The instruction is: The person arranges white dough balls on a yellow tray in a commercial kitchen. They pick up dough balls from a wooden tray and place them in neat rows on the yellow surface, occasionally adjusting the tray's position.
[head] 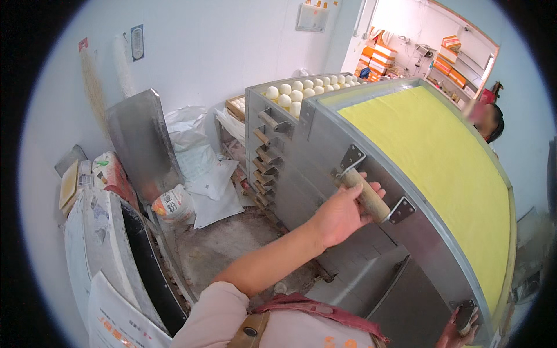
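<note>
My left hand is wrapped around a round wooden handle, fixed by wire loops and dark brackets to the side of a large metal tray. A yellow cloth or sheet covers the tray's inside. At the lower right, my right hand grips a second handle on the same side, beside a dark bracket; most of that handle is hidden. Behind the tray, to the left, a stack of metal trays with wooden handles holds several rows of round white dough balls on top.
Another person is at the tray's far side. White sacks and a tilted metal sheet stand by the left wall. A floury metal machine or bin is at lower left. Boxes are piled beyond the opening.
</note>
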{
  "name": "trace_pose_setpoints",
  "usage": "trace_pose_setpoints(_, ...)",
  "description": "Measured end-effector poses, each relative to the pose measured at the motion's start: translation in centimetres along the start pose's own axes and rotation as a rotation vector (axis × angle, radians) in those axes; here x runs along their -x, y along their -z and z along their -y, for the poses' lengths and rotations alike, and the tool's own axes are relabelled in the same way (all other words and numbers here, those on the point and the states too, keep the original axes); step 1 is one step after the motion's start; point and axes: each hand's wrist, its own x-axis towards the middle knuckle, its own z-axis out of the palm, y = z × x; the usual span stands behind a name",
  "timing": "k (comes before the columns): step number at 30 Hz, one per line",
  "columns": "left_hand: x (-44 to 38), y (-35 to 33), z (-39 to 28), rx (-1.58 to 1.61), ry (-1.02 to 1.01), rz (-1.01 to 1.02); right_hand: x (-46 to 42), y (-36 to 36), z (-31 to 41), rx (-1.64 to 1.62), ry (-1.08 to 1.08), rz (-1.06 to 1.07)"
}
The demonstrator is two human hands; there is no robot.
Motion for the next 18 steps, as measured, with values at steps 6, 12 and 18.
trace_pose_setpoints(6,-5.7,5.1,-11.4,0.007,-0.067,0.024,-6.3,-3.4,-10.5,0.465,0.145,0.198)
trace_pose_setpoints(12,-11.2,11.9,-23.2,-0.029,-0.050,-0.043,-6.5,-4.6,-25.6,0.138,0.028,0.002)
trace_pose_setpoints(18,-15.9,18.9,-33.1,-0.067,0.003,-0.152,-5.9,-7.0,-38.8,0.185,0.025,-0.124)
